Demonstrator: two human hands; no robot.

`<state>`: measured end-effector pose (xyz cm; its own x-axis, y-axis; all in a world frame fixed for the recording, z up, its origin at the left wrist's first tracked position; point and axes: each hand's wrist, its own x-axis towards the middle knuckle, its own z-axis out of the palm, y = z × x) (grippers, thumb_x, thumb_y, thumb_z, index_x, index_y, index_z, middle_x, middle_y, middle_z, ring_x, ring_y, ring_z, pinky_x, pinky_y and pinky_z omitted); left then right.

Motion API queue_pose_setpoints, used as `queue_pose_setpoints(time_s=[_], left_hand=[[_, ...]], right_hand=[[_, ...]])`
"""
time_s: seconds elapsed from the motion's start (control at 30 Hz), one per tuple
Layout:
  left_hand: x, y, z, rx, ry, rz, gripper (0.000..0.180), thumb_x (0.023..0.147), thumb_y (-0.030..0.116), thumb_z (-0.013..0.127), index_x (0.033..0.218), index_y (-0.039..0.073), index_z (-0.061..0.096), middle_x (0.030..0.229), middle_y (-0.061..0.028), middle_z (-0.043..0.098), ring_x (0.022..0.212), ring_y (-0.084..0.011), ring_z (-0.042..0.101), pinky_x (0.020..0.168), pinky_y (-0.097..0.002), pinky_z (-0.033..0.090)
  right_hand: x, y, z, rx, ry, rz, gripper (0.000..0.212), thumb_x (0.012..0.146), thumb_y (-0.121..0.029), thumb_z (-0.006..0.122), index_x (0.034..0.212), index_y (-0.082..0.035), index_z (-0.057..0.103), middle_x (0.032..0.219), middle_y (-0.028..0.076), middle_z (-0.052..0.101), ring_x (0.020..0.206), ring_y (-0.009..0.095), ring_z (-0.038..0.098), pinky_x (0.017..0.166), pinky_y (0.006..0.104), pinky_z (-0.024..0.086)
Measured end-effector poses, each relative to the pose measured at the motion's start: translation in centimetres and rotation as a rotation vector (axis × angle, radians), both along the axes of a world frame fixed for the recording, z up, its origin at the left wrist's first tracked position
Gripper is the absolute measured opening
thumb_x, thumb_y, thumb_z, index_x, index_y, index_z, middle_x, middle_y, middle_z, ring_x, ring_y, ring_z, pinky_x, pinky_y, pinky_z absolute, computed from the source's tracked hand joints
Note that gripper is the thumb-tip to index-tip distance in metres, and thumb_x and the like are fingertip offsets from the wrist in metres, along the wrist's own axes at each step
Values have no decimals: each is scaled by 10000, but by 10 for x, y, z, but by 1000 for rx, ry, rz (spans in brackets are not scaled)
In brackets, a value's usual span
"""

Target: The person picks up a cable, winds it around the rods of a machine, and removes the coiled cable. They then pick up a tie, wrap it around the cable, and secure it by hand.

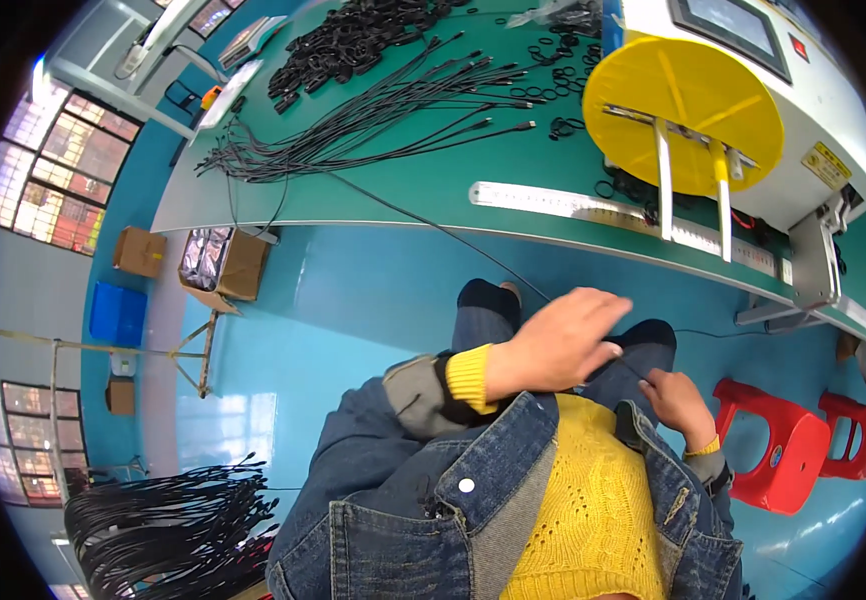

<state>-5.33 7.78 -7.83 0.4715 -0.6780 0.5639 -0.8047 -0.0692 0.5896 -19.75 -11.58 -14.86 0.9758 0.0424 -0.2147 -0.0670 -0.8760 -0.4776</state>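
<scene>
A thin black cable [433,225] runs from the bundle on the table down over the edge to my left hand [558,342]. The left fingers reach to the right with the thumb apart from them, and the cable passes behind the hand into its hidden palm. To its right and slightly lower, my right hand [679,405] pinches a stretch of black cable between thumb and finger. Both hands are above my lap. On the green table [393,205] lies a fanned bundle of black cables [293,155] with plugs at the ends.
Coiled black cables [353,45] are heaped at the back, with small black rings [558,75] nearby. A steel ruler [553,202] lies along the front edge. At right stands a white machine with a yellow disc [683,90]. Red stools [778,450], cardboard boxes [238,265] and hanging cables [168,525] surround me.
</scene>
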Motion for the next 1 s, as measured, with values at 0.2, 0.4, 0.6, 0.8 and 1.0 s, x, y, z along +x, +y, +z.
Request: queue_pose_setpoints(time_s=[0.2,0.4,0.6,0.8,1.0], left_hand=[[-24,-27,-6,340,317,-551,152,787,82,581,925,30,617,756,-120,613,693,-305,589,673,-364,484],[-7,-28,78,71,205,-204,87,754,43,624,839,25,628,658,-101,551,562,-205,537,516,-281,428],[24,-37,96,-142,-7,23,97,782,34,613,871,2,634,663,-83,540,565,-137,508,506,-249,402],[75,-52,80,-178,102,93,125,798,52,618,903,-13,637,669,-47,568,588,-87,510,512,-211,400],[80,-64,78,-275,433,74,124,815,74,613,887,-22,645,661,-24,594,555,-61,519,491,-180,400]], right_hand=[[-5,-1,100,405,-280,-127,97,704,-12,602,787,-19,553,641,111,546,597,290,526,541,360,424],[1,-14,142,-300,-1094,-162,369,631,80,577,990,-6,569,790,105,570,719,280,552,626,337,467],[43,-20,131,-305,-1211,-242,377,704,36,585,1073,-9,525,801,120,585,695,290,576,623,331,476],[105,-22,119,-106,-1138,-465,116,774,-73,598,872,-24,560,724,116,578,619,294,566,549,336,461],[143,-29,106,-31,-1267,-553,90,770,-104,613,770,-27,566,687,118,570,621,296,562,531,349,456]])
